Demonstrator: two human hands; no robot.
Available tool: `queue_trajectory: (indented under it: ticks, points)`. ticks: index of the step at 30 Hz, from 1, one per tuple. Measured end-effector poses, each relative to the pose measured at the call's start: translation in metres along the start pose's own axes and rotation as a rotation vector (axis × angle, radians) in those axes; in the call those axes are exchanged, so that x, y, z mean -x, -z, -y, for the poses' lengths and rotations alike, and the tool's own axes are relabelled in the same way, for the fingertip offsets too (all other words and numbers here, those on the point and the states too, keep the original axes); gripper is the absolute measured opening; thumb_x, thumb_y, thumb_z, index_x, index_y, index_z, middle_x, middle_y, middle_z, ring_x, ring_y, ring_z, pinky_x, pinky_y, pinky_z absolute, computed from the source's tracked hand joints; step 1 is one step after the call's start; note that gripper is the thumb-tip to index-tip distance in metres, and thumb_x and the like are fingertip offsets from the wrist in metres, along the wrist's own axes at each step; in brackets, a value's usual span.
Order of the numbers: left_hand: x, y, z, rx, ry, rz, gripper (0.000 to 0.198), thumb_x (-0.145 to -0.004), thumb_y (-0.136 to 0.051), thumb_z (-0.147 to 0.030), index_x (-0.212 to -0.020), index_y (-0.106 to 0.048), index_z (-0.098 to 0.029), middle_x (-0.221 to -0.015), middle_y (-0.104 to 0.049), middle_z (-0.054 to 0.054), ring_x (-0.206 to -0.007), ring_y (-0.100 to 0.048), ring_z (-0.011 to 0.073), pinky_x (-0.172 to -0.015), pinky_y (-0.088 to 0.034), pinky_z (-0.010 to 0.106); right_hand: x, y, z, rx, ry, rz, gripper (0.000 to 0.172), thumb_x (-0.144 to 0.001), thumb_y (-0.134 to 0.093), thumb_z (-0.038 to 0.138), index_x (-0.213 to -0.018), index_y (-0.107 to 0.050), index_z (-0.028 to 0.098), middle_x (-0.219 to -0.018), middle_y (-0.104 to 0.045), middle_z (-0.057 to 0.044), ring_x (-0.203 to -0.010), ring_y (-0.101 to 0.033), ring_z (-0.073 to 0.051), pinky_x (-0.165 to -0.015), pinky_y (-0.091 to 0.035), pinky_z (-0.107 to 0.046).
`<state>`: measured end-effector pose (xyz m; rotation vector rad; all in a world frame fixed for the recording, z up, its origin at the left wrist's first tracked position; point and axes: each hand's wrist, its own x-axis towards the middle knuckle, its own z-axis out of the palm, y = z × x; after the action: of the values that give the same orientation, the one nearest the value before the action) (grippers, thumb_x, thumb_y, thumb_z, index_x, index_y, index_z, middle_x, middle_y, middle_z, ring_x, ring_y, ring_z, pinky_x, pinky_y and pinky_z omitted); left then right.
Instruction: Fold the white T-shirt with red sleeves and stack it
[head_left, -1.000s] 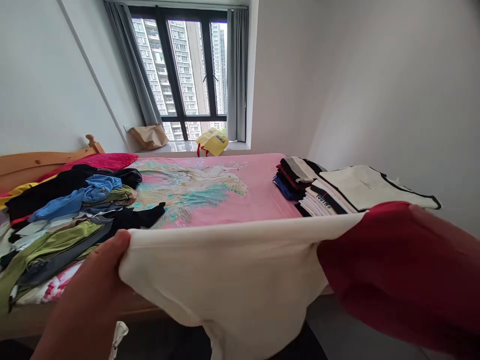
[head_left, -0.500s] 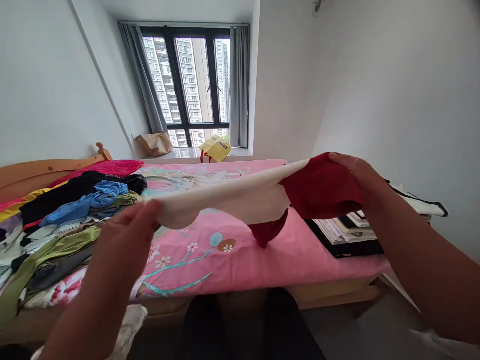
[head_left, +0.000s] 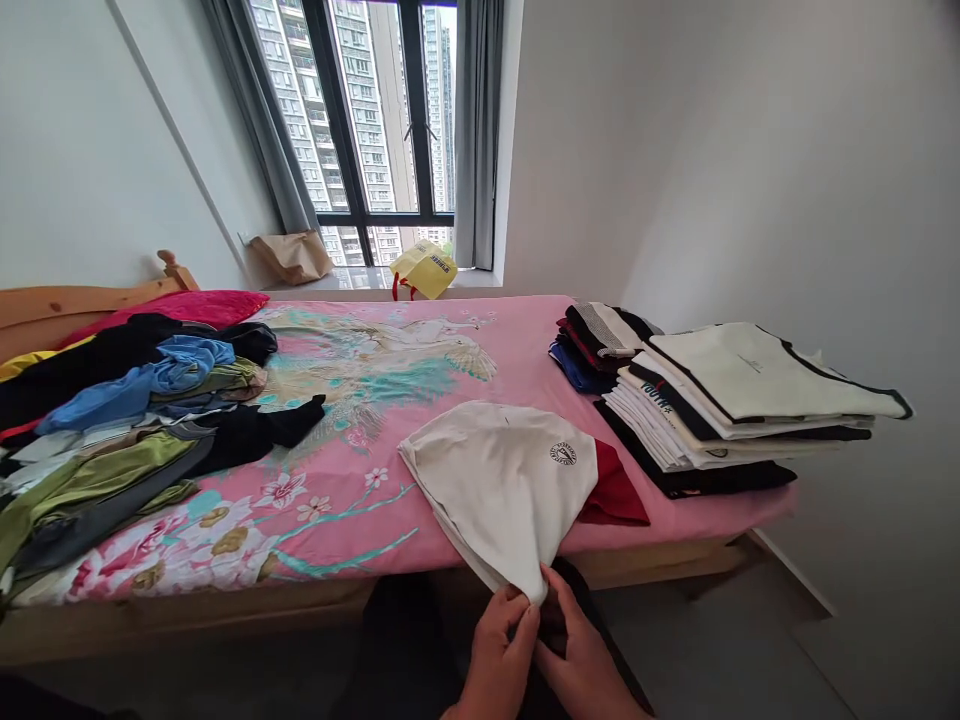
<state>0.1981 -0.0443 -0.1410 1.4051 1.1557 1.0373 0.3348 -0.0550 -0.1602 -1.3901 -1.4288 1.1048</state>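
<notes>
A cream T-shirt (head_left: 502, 470) with a dark red sleeve (head_left: 619, 488) and a round black logo lies partly on the bed, its near end drawn to a point over the edge. My left hand (head_left: 499, 650) is closed on that point, pinching the fabric between thumb and fingers. Close beside it, my right hand (head_left: 581, 650) grips the same corner with thumb and forefinger. The two hands almost meet in front of the bed frame.
On the right stands a stack of folded shirts (head_left: 697, 425), with a smaller pile of dark clothes (head_left: 589, 350) behind it. Loose clothes (head_left: 142, 430) are heaped on the left of the pink bedsheet (head_left: 517, 350). A yellow bag (head_left: 424, 268) and a brown paper bag (head_left: 292, 257) sit by the window.
The shirt, earlier stretched in the air between my widely spread hands, has come down onto the bed. Both hands have moved together, low at its near corner. The view has tilted down.
</notes>
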Motion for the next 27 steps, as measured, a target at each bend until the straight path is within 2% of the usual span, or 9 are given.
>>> queue_trajectory:
  ticks: [2,4,7,9,12,16,21,24,27]
  points:
    - [0.010,-0.004,-0.001,-0.062,-0.017,0.051,0.032,-0.088,-0.049,-0.039,-0.105,-0.070,-0.023,-0.116,-0.062,0.010,-0.111,-0.055,0.0242,-0.100,-0.042,0.034,0.003,-0.018,-0.007,-0.087,0.002,-0.125,0.055,-0.072,-0.061,0.032,-0.126,-0.054,0.024,-0.123,-0.061,-0.007,-0.110,-0.059,-0.026,-0.092,-0.048,-0.034]
    - [0.016,-0.002,-0.001,-0.136,-0.069,0.104,0.035,-0.087,-0.050,-0.036,-0.116,-0.065,-0.025,-0.126,-0.059,0.011,-0.118,-0.052,0.0240,-0.103,-0.040,0.034,-0.004,-0.021,-0.014,-0.133,-0.020,-0.191,0.046,-0.072,-0.059,0.037,-0.116,-0.061,0.021,-0.115,-0.065,-0.008,-0.104,-0.062,-0.027,-0.088,-0.051,-0.034]
    - [0.010,0.020,0.004,-0.250,-0.175,0.116,0.031,-0.090,-0.045,-0.033,-0.109,-0.069,-0.024,-0.108,-0.067,0.011,-0.101,-0.061,0.0210,-0.091,-0.049,0.032,-0.012,-0.010,-0.028,-0.142,-0.065,-0.281,0.038,-0.073,-0.056,0.040,-0.104,-0.065,0.020,-0.102,-0.070,-0.007,-0.092,-0.065,-0.026,-0.083,-0.052,-0.034]
    - [-0.009,0.049,0.011,-0.373,-0.212,-0.023,0.030,-0.091,-0.044,-0.031,-0.105,-0.069,-0.021,-0.099,-0.068,0.011,-0.095,-0.062,0.0199,-0.087,-0.051,0.032,-0.012,0.003,-0.040,-0.163,-0.101,-0.344,0.034,-0.073,-0.054,0.040,-0.098,-0.065,0.020,-0.093,-0.070,-0.006,-0.085,-0.065,-0.025,-0.080,-0.052,-0.033]
    - [-0.055,0.107,0.025,-0.679,-0.223,-0.258,0.033,-0.090,-0.039,-0.023,-0.109,-0.064,-0.014,-0.113,-0.064,0.014,-0.111,-0.056,0.0217,-0.100,-0.043,0.036,-0.006,0.021,-0.054,-0.256,-0.182,-0.414,0.032,-0.073,-0.054,0.041,-0.096,-0.062,0.021,-0.086,-0.070,-0.003,-0.079,-0.065,-0.024,-0.073,-0.053,-0.032]
    - [-0.116,0.166,0.034,-0.885,-0.173,-0.231,0.042,-0.083,-0.037,-0.008,-0.116,-0.061,-0.017,-0.131,-0.056,0.011,-0.126,-0.045,0.0231,-0.108,-0.033,0.044,0.004,0.035,-0.060,-0.373,-0.241,-0.449,0.032,-0.074,-0.056,0.044,-0.098,-0.061,0.024,-0.085,-0.070,0.000,-0.079,-0.066,-0.023,-0.070,-0.054,-0.031]
    - [-0.142,0.192,0.026,-0.932,-0.143,-0.078,0.026,-0.066,-0.051,-0.006,-0.077,-0.069,-0.022,-0.086,-0.070,0.006,-0.097,-0.059,0.0236,-0.095,-0.038,0.040,0.006,0.044,-0.050,-0.287,-0.229,-0.505,0.034,-0.068,-0.060,0.047,-0.092,-0.065,0.023,-0.073,-0.069,0.000,-0.070,-0.066,-0.024,-0.061,-0.054,-0.030]
    - [-0.132,0.201,0.020,-0.921,-0.100,-0.157,0.012,-0.064,-0.053,-0.011,-0.065,-0.061,-0.020,-0.073,-0.064,0.004,-0.082,-0.057,0.0220,-0.084,-0.040,0.036,0.002,0.050,-0.036,-0.254,-0.192,-0.553,0.035,-0.060,-0.067,0.046,-0.085,-0.065,0.022,-0.070,-0.068,0.000,-0.066,-0.065,-0.023,-0.058,-0.054,-0.030]
    - [-0.111,0.212,0.013,-0.847,-0.040,-0.335,0.002,-0.068,-0.051,-0.020,-0.067,-0.053,-0.021,-0.064,-0.056,0.000,-0.068,-0.053,0.0186,-0.071,-0.040,0.031,-0.006,0.059,-0.018,-0.238,-0.143,-0.626,0.036,-0.055,-0.070,0.045,-0.082,-0.063,0.021,-0.073,-0.069,-0.002,-0.070,-0.065,-0.023,-0.061,-0.054,-0.030]
